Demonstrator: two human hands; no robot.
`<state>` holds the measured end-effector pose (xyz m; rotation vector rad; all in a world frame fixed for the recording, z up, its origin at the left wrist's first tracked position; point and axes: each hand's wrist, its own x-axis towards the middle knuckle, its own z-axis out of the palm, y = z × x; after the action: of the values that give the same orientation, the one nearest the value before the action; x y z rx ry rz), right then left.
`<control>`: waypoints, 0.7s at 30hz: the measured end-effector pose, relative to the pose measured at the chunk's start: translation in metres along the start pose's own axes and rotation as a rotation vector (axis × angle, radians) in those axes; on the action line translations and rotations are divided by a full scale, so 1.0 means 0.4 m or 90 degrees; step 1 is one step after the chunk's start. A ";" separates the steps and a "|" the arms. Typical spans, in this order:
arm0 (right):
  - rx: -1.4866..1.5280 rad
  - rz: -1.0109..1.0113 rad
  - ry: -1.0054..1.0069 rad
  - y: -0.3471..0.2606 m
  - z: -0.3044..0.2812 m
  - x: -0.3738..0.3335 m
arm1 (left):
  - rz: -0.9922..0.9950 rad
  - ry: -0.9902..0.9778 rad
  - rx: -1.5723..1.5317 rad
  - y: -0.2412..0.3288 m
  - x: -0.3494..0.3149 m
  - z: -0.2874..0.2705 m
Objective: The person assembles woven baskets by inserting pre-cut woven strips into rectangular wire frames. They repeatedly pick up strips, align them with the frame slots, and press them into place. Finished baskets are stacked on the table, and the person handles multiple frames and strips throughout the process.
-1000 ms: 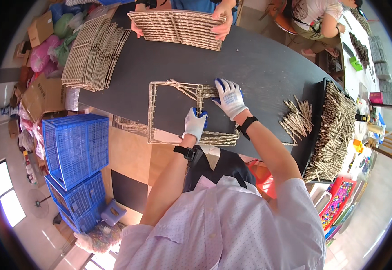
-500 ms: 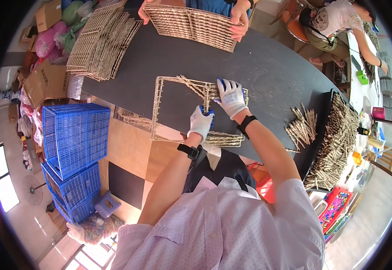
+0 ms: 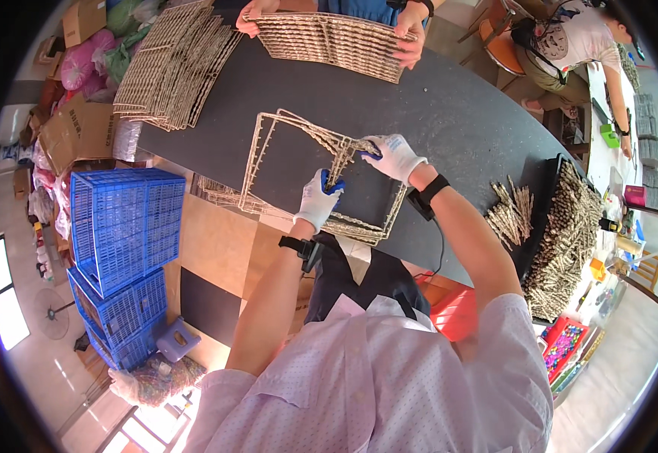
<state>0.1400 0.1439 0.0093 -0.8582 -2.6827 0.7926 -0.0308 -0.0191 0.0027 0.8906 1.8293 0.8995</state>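
Observation:
A square wire frame [image 3: 269, 151], partly woven with tan rope strands, lies on the dark table [image 3: 450, 113] in front of me. My left hand [image 3: 318, 200], in a white and blue glove, grips the woven strands near the frame's middle. My right hand [image 3: 393, 156], gloved the same way, pinches a strand at the frame's upper right part. Both wrists wear black bands.
A person across the table holds a finished woven panel [image 3: 329, 38] in both hands. Woven panels [image 3: 170, 64] are stacked at the far left. Rope sticks [image 3: 510, 215] and a full tray [image 3: 570, 234] sit right. Blue crates [image 3: 121, 226] stand left. Another person [image 3: 570, 38] sits far right.
The view has shifted a little, so the frame sits slightly higher and to the right. My hands stay on the strands, working at the same spot. The person opposite still holds the panel.

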 end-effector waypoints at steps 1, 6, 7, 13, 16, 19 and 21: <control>0.013 0.010 0.011 0.006 0.005 -0.003 | -0.044 -0.029 -0.064 0.026 -0.005 -0.007; -0.135 -0.008 0.136 -0.021 0.028 0.004 | -0.065 -0.023 -0.022 0.047 -0.007 0.012; -0.117 0.000 0.137 -0.024 0.026 0.009 | -0.049 -0.001 0.016 0.042 -0.002 0.018; 0.077 0.086 -0.008 -0.021 -0.019 0.008 | -0.022 0.001 0.104 0.017 0.003 0.008; 0.074 0.085 -0.011 -0.006 -0.010 0.002 | 0.045 0.052 0.290 0.047 -0.013 0.015; 0.096 0.088 -0.074 -0.026 -0.047 0.010 | 0.090 0.070 0.327 0.009 -0.023 0.022; 0.183 0.127 -0.195 -0.035 -0.099 0.012 | 0.133 0.052 0.312 -0.008 -0.034 0.008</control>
<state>0.1434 0.1542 0.0500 -1.0089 -2.6598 1.4205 -0.0238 -0.0317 0.0042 1.3850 2.0979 0.6231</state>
